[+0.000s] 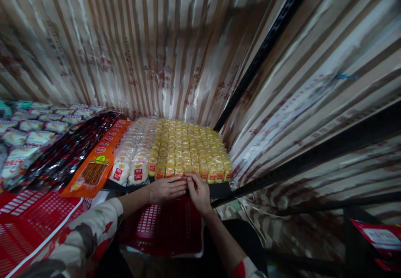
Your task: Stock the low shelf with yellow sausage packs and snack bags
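Observation:
Rows of small yellow wrapped snack packs [188, 144] with red labels stand on a dark shelf. At their front edge is my left hand [167, 188], its fingers stretched out flat and close to the lowest row. My right hand [199, 192] meets it there, thumb and fingertips drawn together against the front packs. Whatever may lie between those fingertips is too small to make out. White round wrapped snack packs [138, 167] with red labels stand in rows just left of the yellow ones.
An orange snack bag [94, 169], dark glossy packets [75, 148] and white wrapped packs [40, 132] fill the left. Red plastic baskets [169, 244] sit below the shelf. Black metal bars [260, 69] and striped sheeting [175, 40] enclose the back and right.

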Tool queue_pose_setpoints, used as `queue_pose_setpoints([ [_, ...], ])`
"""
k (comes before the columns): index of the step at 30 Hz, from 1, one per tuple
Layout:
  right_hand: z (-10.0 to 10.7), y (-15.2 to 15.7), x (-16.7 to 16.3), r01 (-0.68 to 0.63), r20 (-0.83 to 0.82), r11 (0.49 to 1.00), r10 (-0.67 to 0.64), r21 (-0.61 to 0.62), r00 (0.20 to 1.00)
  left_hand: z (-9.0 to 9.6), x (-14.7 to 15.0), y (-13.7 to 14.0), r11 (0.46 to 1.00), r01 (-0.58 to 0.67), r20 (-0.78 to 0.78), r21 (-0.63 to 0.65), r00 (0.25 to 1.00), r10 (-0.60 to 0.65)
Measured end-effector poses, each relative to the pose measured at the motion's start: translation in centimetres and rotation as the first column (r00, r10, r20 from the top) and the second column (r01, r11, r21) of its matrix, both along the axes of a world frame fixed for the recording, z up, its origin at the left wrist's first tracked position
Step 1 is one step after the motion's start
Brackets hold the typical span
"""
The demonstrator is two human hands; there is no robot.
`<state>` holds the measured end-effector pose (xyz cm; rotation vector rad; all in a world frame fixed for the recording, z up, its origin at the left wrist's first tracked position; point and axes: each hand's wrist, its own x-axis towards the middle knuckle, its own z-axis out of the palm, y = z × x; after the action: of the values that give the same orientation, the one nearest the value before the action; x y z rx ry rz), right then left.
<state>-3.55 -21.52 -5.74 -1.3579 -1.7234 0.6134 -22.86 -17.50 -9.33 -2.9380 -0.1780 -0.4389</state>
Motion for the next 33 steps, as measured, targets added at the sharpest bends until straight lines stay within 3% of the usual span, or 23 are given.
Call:
queue_pose_setpoints([
  [4,1.9,-0.4,0.2,0.005,0.187,0.962,-0.058,0.273,0.981,-0.2,0.2,0.5,1.000,-0.002,0.001,-0.031,1.000,0.002],
  [7,3.2,0.8,0.8,-0.006,0.235,0.947,-0.074,0.321,0.969,-0.2,0.5,0.5,0.997,-0.037,0.001,-0.071,0.999,0.037],
  [10,4.2,3.7,1.0,-0.044,0.349,0.970,-0.044,0.239,0.936,-0.1,0.8,0.3,0.988,-0.092,0.014,-0.121,0.995,0.094],
  [13,4.8,7.6,0.2,-0.156,0.515,0.987,0.113,0.041,0.850,0.2,1.0,0.2,0.982,-0.122,0.010,-0.146,0.992,0.125],
  [16,5.0,11.3,-1.3,-0.168,0.620,0.973,0.229,-0.156,0.751,0.3,1.1,0.2,0.985,-0.133,-0.011,-0.114,0.991,0.133],
  [20,4.8,14.0,-2.7,-0.168,0.698,0.937,0.340,-0.305,0.630,0.1,1.1,0.2,0.989,-0.147,-0.029,-0.020,0.989,0.147],
  [24,4.5,14.1,-2.8,-0.152,0.721,0.920,0.380,-0.362,0.579,0.1,1.0,0.2,0.983,-0.182,-0.048,0.022,0.982,0.183],
  [30,5.0,15.4,-3.5,-0.127,0.736,0.946,0.313,-0.299,0.600,0.4,0.9,0.1,0.982,-0.190,-0.033,-0.005,0.981,0.190],
  [33,4.7,16.5,-4.3,-0.084,0.743,0.942,0.308,-0.324,0.594,0.3,0.9,0.1,0.980,-0.199,-0.003,0.005,0.980,0.199],
])
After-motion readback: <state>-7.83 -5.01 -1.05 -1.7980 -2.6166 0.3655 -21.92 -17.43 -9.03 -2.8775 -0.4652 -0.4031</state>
